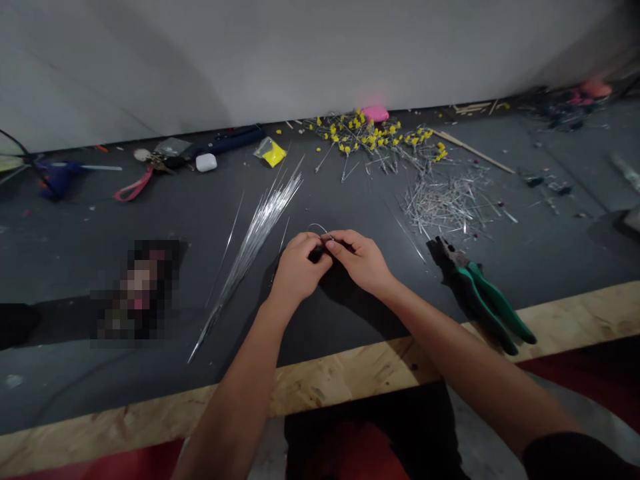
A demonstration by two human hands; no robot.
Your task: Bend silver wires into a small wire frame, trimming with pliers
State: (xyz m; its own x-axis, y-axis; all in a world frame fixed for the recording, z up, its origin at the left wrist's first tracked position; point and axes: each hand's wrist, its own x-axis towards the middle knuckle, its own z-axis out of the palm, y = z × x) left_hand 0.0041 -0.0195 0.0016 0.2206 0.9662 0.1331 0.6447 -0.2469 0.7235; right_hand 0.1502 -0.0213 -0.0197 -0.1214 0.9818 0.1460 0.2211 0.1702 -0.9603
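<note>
My left hand (295,268) and my right hand (359,259) meet over the middle of the table, fingertips nearly touching. Between them they pinch a thin metal wire (318,226), part of which arcs up above the fingers. A small dark patch shows inside the curl of my left fingers; I cannot tell what it is. Left of my left hand lies a fanned bundle of straight wires (255,233), with a few single ones beside it. Right of my right hand are green-handled pliers (483,293), jaws pointing away from me.
Behind the hands lie a heap of yellow-tipped wires (370,137), a pile of short wire pieces (445,203), and a yellow packet (271,153). Keys with a pink strap (134,187) and a white case (205,162) lie back left. The table's wooden edge (345,373) runs under my forearms.
</note>
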